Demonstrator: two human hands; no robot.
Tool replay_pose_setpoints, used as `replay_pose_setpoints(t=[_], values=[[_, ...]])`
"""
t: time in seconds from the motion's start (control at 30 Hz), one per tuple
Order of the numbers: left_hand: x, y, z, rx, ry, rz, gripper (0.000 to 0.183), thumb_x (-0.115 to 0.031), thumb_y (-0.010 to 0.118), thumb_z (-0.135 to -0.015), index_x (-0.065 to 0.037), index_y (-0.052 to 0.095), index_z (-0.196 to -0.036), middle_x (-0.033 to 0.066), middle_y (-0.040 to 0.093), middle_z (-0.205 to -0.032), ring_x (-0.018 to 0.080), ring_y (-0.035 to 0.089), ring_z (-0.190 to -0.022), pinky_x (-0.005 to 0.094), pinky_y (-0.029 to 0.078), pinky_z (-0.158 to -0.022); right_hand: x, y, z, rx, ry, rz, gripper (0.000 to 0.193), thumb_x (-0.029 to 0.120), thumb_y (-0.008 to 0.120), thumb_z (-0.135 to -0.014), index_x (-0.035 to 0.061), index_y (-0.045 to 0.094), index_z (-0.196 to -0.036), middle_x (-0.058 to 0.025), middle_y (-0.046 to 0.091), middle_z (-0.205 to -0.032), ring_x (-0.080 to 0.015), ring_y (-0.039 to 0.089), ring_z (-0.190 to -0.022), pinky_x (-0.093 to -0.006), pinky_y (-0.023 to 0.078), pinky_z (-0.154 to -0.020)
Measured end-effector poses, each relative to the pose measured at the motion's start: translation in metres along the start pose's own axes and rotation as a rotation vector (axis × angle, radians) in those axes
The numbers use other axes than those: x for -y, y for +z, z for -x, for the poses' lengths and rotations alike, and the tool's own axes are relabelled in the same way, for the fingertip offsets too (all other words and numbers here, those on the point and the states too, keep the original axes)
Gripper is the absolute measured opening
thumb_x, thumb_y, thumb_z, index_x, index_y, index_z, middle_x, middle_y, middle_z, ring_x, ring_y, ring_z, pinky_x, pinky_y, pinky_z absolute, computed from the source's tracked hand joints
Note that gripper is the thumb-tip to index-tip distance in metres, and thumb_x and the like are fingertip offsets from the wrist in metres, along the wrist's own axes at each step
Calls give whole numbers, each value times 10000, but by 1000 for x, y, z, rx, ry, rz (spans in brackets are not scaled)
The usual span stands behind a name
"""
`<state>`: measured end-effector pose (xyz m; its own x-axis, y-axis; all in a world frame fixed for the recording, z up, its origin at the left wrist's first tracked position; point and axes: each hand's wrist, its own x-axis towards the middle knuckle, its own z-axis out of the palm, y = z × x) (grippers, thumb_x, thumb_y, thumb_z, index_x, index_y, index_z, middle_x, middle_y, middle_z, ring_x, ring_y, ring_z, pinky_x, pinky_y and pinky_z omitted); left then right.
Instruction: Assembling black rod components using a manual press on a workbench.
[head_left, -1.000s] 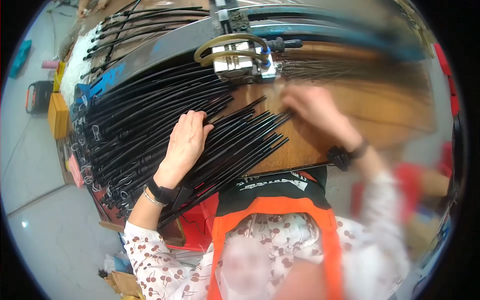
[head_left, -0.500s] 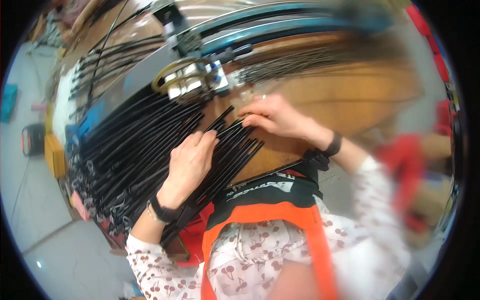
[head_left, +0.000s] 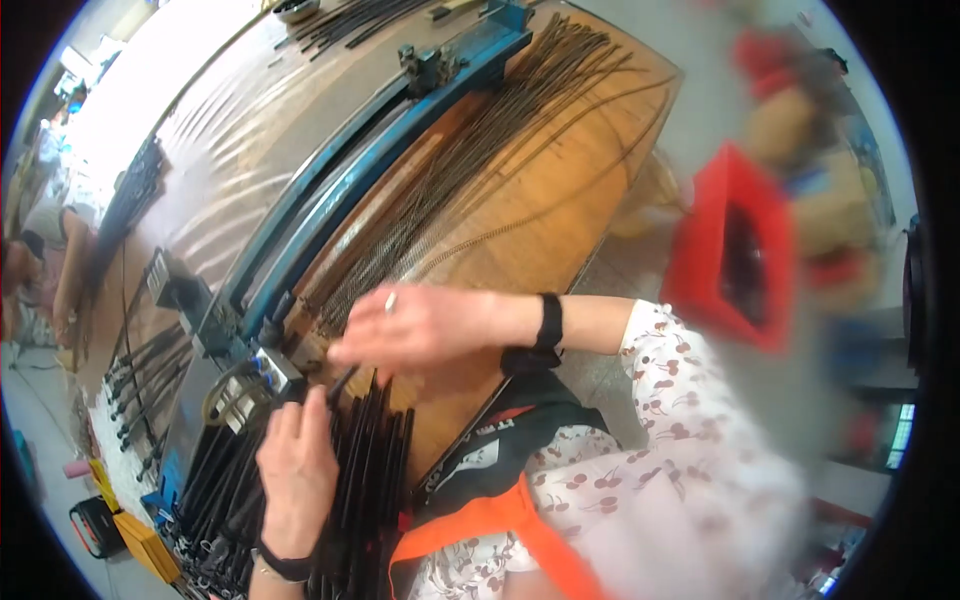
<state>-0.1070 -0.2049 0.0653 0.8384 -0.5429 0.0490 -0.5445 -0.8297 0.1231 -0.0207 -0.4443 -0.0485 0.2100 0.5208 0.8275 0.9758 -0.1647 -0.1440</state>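
Observation:
Several black cable tubes [head_left: 375, 450] lie side by side along the front of the bench. Over them my left hand [head_left: 300, 468] is closed, and a black tube [head_left: 343, 383] runs from its fingers toward my other hand. My right hand [head_left: 425, 325], with a ring and a black wristband, is bent down at the end of that tube. Its fingertips are pressed together, and what they pinch is hidden. Just beyond my left fingers stands a metal clamp device [head_left: 240, 400] with a yellowish hose, at the near end of a blue rail [head_left: 330, 195].
A bundle of thin metal cables [head_left: 500, 130] stretches along the wooden bench top [head_left: 560, 185] beside the rail. On the floor to the right is a red bin [head_left: 700, 240]. A yellow box [head_left: 150, 548] is at lower left. Another person's arm [head_left: 68, 270] shows at far left.
The view has swung to the right, bringing the full rail and the red bin into sight. My hands stay close together near the clamp device, the right one now reaching across above the tubes.

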Motion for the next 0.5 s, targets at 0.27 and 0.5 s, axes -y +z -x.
replay_pose_setpoints(t=[0.27,0.5], values=[[39,-24,-101,-137,195,-228,534,-1,622,-861,-111,560,-1380,117,543,-805,301,594,-745,409,502,-649,-106,-146,28,159,656,525,439,521,705,-864,164,738,-1117,-62,711,-705,-212,704,-631,-330,525,-543],[51,-39,-122,-224,121,-61,506,71,540,-897,-62,532,-1384,183,618,-926,373,626,-832,460,506,-721,-132,-159,56,157,481,254,212,340,714,-907,183,752,-1045,-6,749,-818,-228,703,-693,-332,543,-617]])
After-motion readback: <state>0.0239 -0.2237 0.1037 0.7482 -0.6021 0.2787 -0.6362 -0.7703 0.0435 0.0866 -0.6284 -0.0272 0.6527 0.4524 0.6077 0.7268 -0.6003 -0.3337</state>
